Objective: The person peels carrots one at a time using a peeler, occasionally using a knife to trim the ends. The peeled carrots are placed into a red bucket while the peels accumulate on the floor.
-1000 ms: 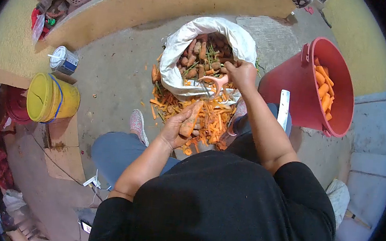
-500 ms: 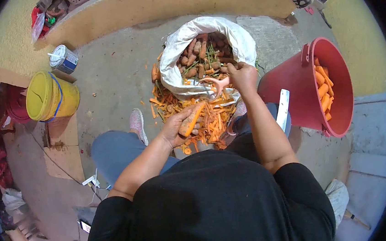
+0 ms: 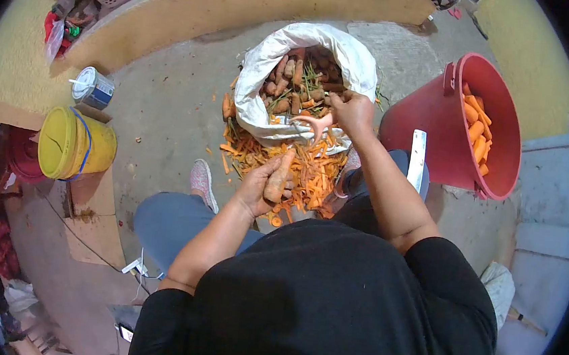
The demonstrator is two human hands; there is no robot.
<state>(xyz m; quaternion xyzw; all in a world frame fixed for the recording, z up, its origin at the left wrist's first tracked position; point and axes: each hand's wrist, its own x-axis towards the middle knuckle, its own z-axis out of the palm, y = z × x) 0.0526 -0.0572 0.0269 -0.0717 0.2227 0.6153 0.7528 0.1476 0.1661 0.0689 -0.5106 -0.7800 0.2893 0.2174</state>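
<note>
My left hand (image 3: 261, 188) is wrapped round a carrot (image 3: 277, 180) with brownish skin and an orange upper part, held over the pile of orange peelings (image 3: 315, 179). In my right hand (image 3: 355, 115) is a pink peeler (image 3: 318, 123), its head pointing left over the near rim of the white sack (image 3: 251, 107). Unpeeled carrots (image 3: 298, 72) and green stems fill the sack. At the right, the red bucket (image 3: 414, 121) holds peeled orange carrots (image 3: 476, 130).
A knife (image 3: 417, 159) with a broad pale blade lies by my right leg. Left stand a yellow bucket (image 3: 57, 147) and a blue-white can (image 3: 93, 88). A low wall (image 3: 244, 18) curves behind the sack. A cable runs over cardboard (image 3: 97, 229).
The carrot in my left hand has turned, so its brownish side now shows instead of the long orange strip. The peeler has shifted slightly left.
</note>
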